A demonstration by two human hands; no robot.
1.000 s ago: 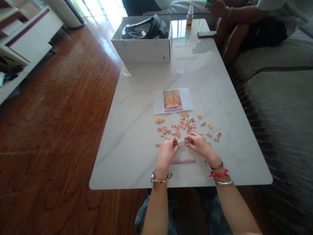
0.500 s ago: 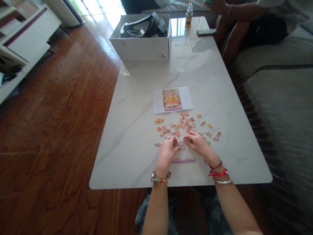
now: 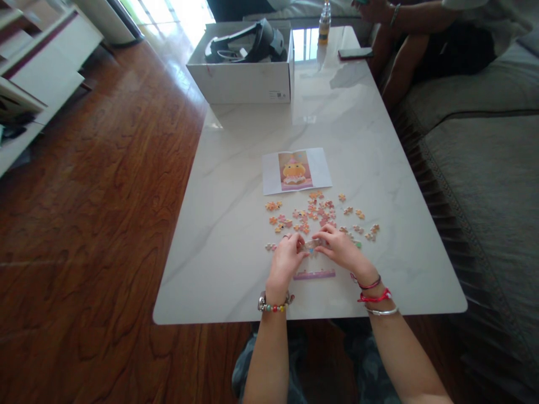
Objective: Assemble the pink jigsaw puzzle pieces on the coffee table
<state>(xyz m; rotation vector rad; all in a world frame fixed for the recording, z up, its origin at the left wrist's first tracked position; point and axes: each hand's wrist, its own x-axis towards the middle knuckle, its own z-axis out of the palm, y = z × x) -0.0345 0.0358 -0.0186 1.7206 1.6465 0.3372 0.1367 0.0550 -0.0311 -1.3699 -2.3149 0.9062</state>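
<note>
Forearms cut off by the lower edge, you reach across the glossy white marble-patterned surface (image 3: 219, 252), your patterned trousers (image 3: 244, 365) partly hidden beneath it. A flat purple strip of joined puzzle pieces (image 3: 314, 275) lies nearest you. Just beyond, your left hand (image 3: 288, 252) and right hand (image 3: 334, 246) face each other, thumbs and fingertips at either end of a small pale cluster of puzzle pieces (image 3: 310, 247). Your fingers cover its ends, so you cannot tell whether either pinch is closed or how many pieces it has. A green piece (image 3: 357, 245) peeks out beside your right hand. Farther on, loose orange and pink puzzle pieces (image 3: 314, 210) lie scattered, too small to read, before a creased white paper sheet (image 3: 320, 168) printed with a yellow character. At the far end, an open white cardboard box (image 3: 248, 83) contains a dark-and-grey headset (image 3: 267, 42) and a white cable; its floor is hidden. Right of it stand a clear plastic bottle (image 3: 324, 25) holding yellowish liquid and, lying flat, a dark phone (image 3: 356, 53). A seated person (image 3: 421, 22) is cut off above.
</note>
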